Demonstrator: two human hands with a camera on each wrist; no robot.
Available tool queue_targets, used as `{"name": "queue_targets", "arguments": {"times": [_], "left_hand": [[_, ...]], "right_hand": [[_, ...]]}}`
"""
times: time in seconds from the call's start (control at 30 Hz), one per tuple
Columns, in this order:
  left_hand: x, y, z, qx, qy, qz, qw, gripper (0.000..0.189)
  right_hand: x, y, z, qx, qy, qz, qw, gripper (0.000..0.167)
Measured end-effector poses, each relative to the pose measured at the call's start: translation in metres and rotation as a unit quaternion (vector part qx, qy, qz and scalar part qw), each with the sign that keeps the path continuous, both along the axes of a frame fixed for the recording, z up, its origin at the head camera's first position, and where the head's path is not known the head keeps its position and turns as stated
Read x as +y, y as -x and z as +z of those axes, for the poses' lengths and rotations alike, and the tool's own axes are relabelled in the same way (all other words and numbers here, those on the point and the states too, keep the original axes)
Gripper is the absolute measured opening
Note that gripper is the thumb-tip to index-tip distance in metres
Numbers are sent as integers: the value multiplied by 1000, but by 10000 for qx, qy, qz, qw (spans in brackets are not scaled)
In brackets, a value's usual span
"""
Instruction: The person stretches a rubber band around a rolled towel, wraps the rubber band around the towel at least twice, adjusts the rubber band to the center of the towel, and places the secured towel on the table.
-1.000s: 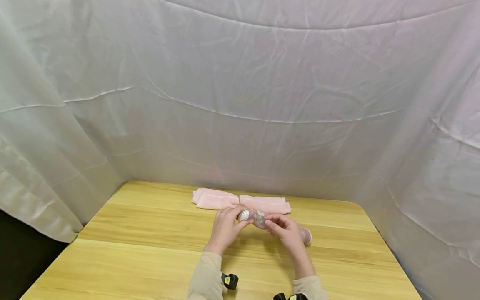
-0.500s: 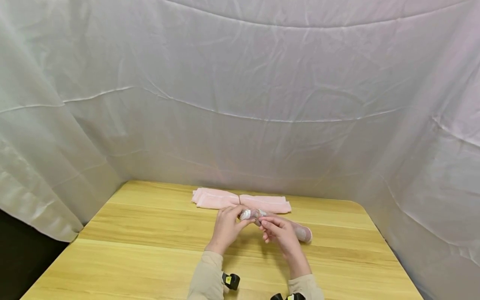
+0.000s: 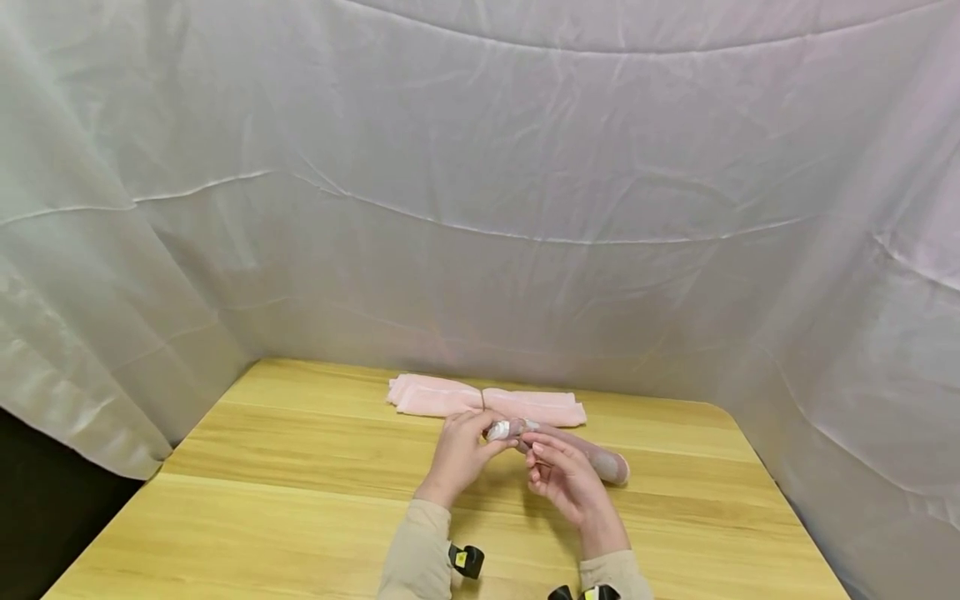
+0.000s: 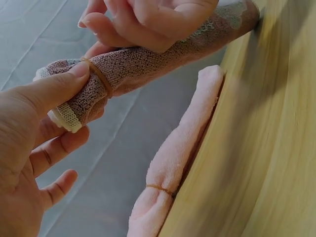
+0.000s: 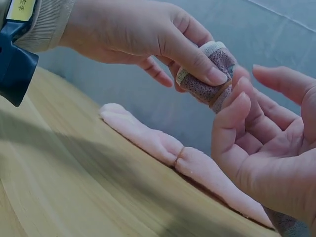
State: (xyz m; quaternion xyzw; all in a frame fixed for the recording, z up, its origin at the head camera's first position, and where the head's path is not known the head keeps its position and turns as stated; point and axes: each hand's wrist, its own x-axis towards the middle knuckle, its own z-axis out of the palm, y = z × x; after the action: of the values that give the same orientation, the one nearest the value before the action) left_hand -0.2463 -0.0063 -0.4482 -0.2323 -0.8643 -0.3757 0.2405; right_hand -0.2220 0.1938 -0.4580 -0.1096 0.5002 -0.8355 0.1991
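A rolled mauve towel [image 4: 143, 66] with pale patches is held at a slant, its far end against the table. My left hand [image 3: 463, 454] pinches its white-edged near end between thumb and fingers. Just beyond the left thumb, a brown rubber band [image 4: 101, 76] circles the roll. My right hand [image 3: 566, 479] is beside the roll near the band, fingers loosely bent and thumb apart from them in the right wrist view. At least one right fingertip seems to touch the towel by the band; the exact contact is partly hidden.
A pink rolled towel [image 3: 528, 407], tied at its middle with a thin brown band [image 5: 178, 155], lies near the back edge of the wooden table [image 3: 300, 492]. Grey-white curtains [image 3: 480, 208] hang behind and at both sides.
My right hand has slid left along the mauve towel toward the band, and its fingers have loosened. The towel, bent earlier, is straighter now. My left hand keeps its pinch.
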Motion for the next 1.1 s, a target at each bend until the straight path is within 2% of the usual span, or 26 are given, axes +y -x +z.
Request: {"name": "queue_targets", "arguments": {"times": [0.13, 0.3, 0.4, 0.5, 0.57, 0.6, 0.67, 0.7, 0.73, 0.77, 0.87, 1.0, 1.03, 1.1], "left_hand": [[1, -1, 1, 48, 4, -66, 10000, 25], [0, -2, -1, 42, 17, -110, 9999, 25], [-1, -2, -1, 6, -47, -153, 9999, 23], [-3, -2, -1, 26, -63, -212, 9998, 23], [-4, -2, 0, 86, -24, -232, 9997, 23], [-4, -1, 0, 111, -2, -253, 9996, 23], [-4, -1, 0, 165, 60, -268, 9995, 23], [-5, -1, 0, 187, 66, -280, 9994, 23], [-5, -1, 0, 205, 59, -296, 9993, 22], [-4, -1, 0, 210, 45, -319, 9993, 22], [-3, -1, 0, 266, 1, -458, 9986, 18], [0, -1, 0, 237, 19, -691, 9973, 16], [1, -2, 1, 197, 51, -742, 9970, 16], [3, -3, 2, 142, 182, -785, 9966, 17]], "right_hand": [[2, 1, -4, 135, 652, 508, 9965, 36], [0, 3, -11, 197, 1482, 1124, 9824, 39], [-2, 3, -13, 161, 1708, 1318, 9763, 33], [-5, 2, -12, 158, 1698, 1327, 9764, 30], [-8, 2, -10, 135, 1460, 1065, 9834, 29], [-11, 2, -8, 136, 1240, 804, 9889, 30], [-17, 2, -4, 200, 609, -33, 9979, 29], [-21, 1, -1, 269, 232, -553, 9978, 28], [-24, 1, 1, 332, -175, -1119, 9930, 27], [-28, 1, 3, 366, -563, -1696, 9832, 26], [-36, 0, 8, 492, -1368, -3102, 9395, 23], [-41, -1, 7, 952, -2124, -4181, 8781, 15], [-42, -2, 6, 1160, -2396, -4397, 8578, 13], [-41, -1, 4, 1607, -3010, -4840, 8058, 12]]}}
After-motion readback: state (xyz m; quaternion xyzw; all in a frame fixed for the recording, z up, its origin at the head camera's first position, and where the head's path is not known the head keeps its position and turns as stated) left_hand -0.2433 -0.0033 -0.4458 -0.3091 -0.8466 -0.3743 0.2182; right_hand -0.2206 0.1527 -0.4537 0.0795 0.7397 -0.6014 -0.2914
